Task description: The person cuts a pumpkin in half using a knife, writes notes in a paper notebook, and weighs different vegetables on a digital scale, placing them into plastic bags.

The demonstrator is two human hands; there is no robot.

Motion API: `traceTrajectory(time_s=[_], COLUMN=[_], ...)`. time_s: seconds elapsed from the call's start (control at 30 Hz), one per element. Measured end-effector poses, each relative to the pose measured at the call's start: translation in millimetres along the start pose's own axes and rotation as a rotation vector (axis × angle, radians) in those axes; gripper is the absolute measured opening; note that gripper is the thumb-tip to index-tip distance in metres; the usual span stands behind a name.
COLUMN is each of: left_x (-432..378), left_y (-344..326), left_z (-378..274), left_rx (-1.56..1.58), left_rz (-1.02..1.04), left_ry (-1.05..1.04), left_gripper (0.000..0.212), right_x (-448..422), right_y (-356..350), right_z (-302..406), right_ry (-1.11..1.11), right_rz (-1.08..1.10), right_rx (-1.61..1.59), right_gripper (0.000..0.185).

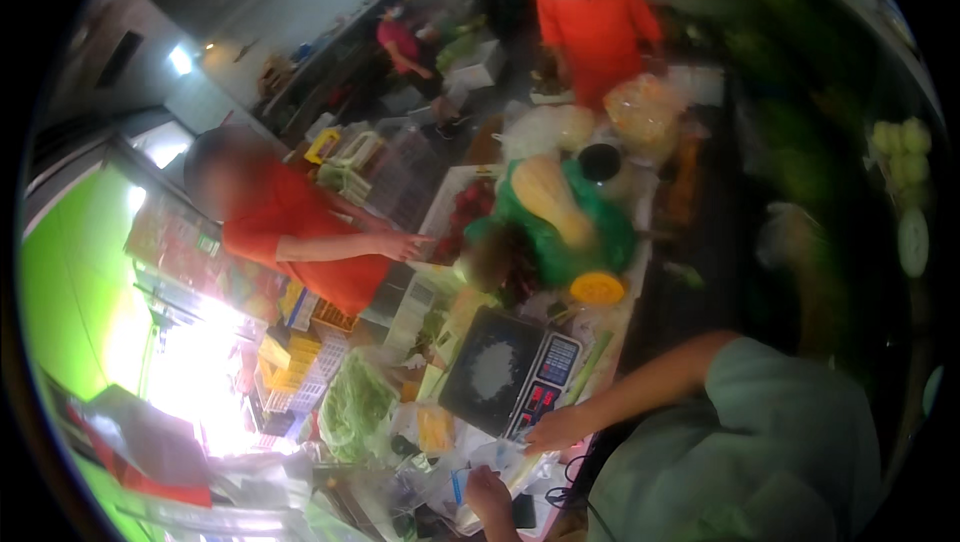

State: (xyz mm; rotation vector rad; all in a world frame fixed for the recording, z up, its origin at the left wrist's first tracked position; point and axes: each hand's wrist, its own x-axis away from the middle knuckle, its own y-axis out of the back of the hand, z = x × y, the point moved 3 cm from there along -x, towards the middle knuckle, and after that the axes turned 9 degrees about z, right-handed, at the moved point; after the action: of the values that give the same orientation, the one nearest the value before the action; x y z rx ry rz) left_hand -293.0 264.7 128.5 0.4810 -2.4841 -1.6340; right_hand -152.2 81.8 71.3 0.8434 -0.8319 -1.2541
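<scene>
My right hand (pixel 559 429) reaches in from the right, its fingertips at the edge of a clear plastic bag (pixel 517 459), just below a digital scale (pixel 491 373) with lit red digits. Blur hides whether the fingers grip the bag. My left hand (pixel 489 495) is lower down with curled fingers, beside the same plastic and a small blue-and-white item (pixel 459 485); its grip is unclear. A dark flat object (pixel 523 512) lies right of it. A long green stalk (pixel 590 368) rests along the scale. Above are a cut orange pumpkin piece (pixel 598 288) and a pale squash (pixel 551 197) on green plastic.
A person in an orange-red shirt (pixel 300 227) stands across the counter, one hand by a white box of red produce (pixel 472 208). Another in orange (pixel 596 17) stands beyond. Bagged leafy greens (pixel 356 403) lie left of the scale. A black cable (pixel 574 493) loops near the counter's edge.
</scene>
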Motion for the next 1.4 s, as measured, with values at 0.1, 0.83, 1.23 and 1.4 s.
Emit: traceTrajectory(time_s=[0.1,0.83,1.23,1.4], left_x=[4.2,61.3,65.6,66.4], left_y=[13.0,51.6,17.3,23.6], left_z=[-55.0,-86.8,-118.3,-129.3], left_rx=[0.727,0.379,0.793,0.890], left_rz=[0.080,-0.340,-0.631,-0.660], left_ry=[0.171,0.454,0.765,0.801], left_gripper=[0.031,0.022,0.028,0.022], right_x=[28.5,58.3,118.4,108.4], right_y=[-51.5,180.8,159.0,190.3], right_z=[-37.3,-329.4,-424.5,-300.0], right_ry=[0.158,-0.956,-1.032,-0.366], right_rz=[-0.206,-0.328,-1.064,-1.211], right_rx=[-0.030,0.540,0.089,-0.607], right_gripper=[0.041,0.101,0.033,0.027])
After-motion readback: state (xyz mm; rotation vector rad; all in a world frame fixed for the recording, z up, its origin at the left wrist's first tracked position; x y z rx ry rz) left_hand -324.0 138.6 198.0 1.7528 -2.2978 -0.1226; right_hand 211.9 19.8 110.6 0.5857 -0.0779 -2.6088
